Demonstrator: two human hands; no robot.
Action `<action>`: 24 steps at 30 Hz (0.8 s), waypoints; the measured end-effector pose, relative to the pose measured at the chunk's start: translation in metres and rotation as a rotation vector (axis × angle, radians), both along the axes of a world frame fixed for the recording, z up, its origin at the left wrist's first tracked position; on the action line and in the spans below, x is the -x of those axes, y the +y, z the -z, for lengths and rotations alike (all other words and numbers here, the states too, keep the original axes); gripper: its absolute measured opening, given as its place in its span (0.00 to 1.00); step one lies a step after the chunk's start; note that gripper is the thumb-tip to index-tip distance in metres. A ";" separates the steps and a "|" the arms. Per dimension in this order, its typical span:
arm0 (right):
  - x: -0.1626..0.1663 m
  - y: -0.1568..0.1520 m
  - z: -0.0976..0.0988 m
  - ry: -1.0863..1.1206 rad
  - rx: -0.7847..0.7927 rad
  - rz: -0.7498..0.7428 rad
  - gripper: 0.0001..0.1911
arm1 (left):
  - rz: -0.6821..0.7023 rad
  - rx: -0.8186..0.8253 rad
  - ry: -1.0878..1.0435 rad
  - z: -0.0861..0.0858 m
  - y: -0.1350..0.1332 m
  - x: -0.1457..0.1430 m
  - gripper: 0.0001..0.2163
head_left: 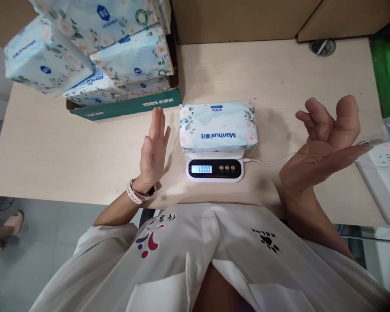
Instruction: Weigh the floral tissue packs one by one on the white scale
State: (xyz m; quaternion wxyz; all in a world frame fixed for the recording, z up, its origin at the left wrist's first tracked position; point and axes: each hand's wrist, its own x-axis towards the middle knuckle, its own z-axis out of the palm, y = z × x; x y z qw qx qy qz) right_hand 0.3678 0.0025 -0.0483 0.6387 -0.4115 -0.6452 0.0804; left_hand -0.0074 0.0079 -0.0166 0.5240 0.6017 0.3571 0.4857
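Note:
A pale blue flowered tissue pack [218, 125] lies on a small white digital scale [215, 167] whose lit display reads 100.0. My left hand [154, 149] is raised just left of the pack, fingers straight and together, palm facing it, not touching. My right hand [328, 138] hovers to the right of the scale, palm up, fingers loosely curled and apart, holding nothing. A pink watch is on my left wrist.
Several more tissue packs [84, 47] are piled in a green cardboard box [126, 106] at the back left of the light wooden table [52, 147]. A white cable [269, 162] runs from the scale toward a white power strip [388, 169] at the right edge.

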 end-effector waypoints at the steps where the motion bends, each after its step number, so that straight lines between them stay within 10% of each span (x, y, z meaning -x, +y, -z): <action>1: -0.001 0.001 0.001 -0.005 -0.004 -0.010 0.49 | 0.000 0.005 0.000 0.000 0.000 0.000 0.34; 24: 0.041 -0.021 -0.025 0.228 0.232 0.199 0.61 | -0.026 0.113 -0.010 -0.016 -0.008 -0.010 0.39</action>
